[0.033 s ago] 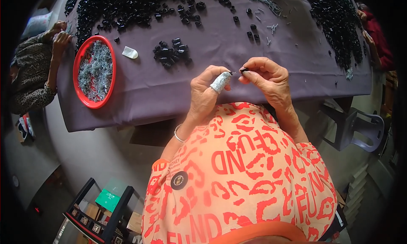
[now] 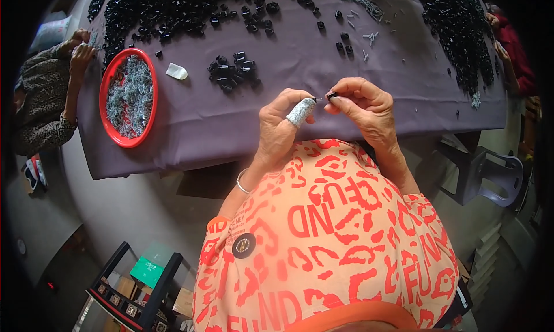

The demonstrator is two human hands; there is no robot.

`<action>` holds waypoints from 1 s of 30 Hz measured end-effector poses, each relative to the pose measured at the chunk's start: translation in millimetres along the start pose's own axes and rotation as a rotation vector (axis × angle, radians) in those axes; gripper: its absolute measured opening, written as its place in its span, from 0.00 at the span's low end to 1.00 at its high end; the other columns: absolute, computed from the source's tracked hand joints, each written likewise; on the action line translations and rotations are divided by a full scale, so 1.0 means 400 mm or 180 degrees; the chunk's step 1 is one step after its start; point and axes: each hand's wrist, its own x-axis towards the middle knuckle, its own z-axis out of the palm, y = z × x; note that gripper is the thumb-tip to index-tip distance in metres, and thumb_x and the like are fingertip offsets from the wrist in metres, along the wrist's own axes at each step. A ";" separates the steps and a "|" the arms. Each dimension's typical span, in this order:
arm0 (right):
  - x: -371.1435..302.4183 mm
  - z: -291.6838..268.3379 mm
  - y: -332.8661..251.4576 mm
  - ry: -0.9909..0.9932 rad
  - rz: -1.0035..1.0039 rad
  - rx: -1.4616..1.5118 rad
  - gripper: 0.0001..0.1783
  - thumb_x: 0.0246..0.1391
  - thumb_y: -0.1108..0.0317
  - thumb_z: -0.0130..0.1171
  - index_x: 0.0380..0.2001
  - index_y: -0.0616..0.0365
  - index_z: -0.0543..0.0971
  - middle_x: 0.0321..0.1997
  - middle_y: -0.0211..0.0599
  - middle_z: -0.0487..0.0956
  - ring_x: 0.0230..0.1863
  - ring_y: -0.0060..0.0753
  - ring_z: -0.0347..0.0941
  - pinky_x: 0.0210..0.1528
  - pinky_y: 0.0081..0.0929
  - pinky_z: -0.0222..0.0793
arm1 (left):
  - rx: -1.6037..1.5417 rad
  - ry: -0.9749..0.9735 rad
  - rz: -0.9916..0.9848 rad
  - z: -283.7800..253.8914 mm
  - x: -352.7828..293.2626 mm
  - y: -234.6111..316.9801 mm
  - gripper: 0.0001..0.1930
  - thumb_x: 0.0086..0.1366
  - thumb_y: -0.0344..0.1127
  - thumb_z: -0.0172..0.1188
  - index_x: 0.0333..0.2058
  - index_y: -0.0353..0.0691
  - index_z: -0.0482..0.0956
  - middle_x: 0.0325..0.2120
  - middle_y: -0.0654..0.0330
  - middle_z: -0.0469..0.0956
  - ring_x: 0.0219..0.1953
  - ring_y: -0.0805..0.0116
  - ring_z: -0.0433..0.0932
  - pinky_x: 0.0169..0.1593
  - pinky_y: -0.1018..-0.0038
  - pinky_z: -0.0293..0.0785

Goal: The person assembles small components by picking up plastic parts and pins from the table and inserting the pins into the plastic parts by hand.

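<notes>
My left hand [image 2: 281, 117] is pinched near the table's front edge, its thumb wrapped in a pale silvery covering [image 2: 301, 112]. From its fingertips pokes a thin, silvery metal pin [image 2: 318, 99], with something dark beside it too small to make out. My right hand [image 2: 369, 111], just to the right, grips a small black plastic part [image 2: 331, 94] between thumb and fingertips. The pin and the black part are close together with a narrow gap between them. Beyond my hands lies a small pile of black plastic parts [image 2: 234, 72].
A red basin [image 2: 105, 121] of thin metal pieces sits at left, near a white scoop-like piece [image 2: 177, 71]. Large black heaps [image 2: 167, 8] [image 2: 456, 32] cover the far table, with loose pins [image 2: 366, 6] between. People sit at both sides; a grey chair [image 2: 490, 176] stands right.
</notes>
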 end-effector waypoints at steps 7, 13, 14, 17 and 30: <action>-0.014 0.002 0.008 -0.0041 -0.0114 0.0065 0.08 0.51 0.82 0.58 0.37 0.65 0.77 0.36 0.34 0.77 0.37 0.22 0.76 0.41 0.18 0.75 | 0.0268 -0.0030 0.0185 0.017 -0.009 0.022 0.04 0.60 0.23 0.56 0.35 0.32 0.77 0.31 0.62 0.73 0.30 0.76 0.74 0.33 0.81 0.71; -0.021 0.006 0.010 -0.0125 -0.0228 -0.0187 0.08 0.51 0.83 0.58 0.36 0.65 0.77 0.35 0.30 0.76 0.39 0.19 0.74 0.44 0.16 0.71 | 0.0437 -0.0005 0.0317 0.025 -0.010 0.021 0.04 0.59 0.21 0.57 0.34 0.32 0.77 0.30 0.62 0.73 0.29 0.76 0.74 0.32 0.81 0.71; -0.021 0.007 0.010 -0.0116 -0.0203 -0.0226 0.08 0.51 0.83 0.58 0.36 0.65 0.77 0.35 0.30 0.76 0.39 0.18 0.73 0.44 0.16 0.70 | 0.0583 0.0035 0.0448 0.026 -0.010 0.020 0.05 0.58 0.20 0.57 0.34 0.32 0.77 0.30 0.62 0.73 0.29 0.75 0.74 0.32 0.81 0.71; -0.021 0.004 0.013 -0.0143 -0.0133 -0.0335 0.08 0.51 0.83 0.58 0.36 0.64 0.77 0.36 0.30 0.76 0.39 0.19 0.73 0.44 0.16 0.71 | 0.0908 0.0116 0.0730 0.024 -0.008 0.008 0.06 0.56 0.19 0.58 0.34 0.32 0.77 0.29 0.60 0.74 0.29 0.73 0.74 0.32 0.79 0.71; -0.013 -0.002 0.015 -0.0298 -0.0402 -0.0722 0.09 0.49 0.85 0.59 0.35 0.65 0.77 0.36 0.33 0.77 0.40 0.21 0.74 0.45 0.18 0.72 | 0.1483 0.0231 0.0938 0.028 -0.015 0.013 0.09 0.53 0.20 0.62 0.34 0.34 0.79 0.28 0.58 0.76 0.28 0.69 0.75 0.32 0.76 0.71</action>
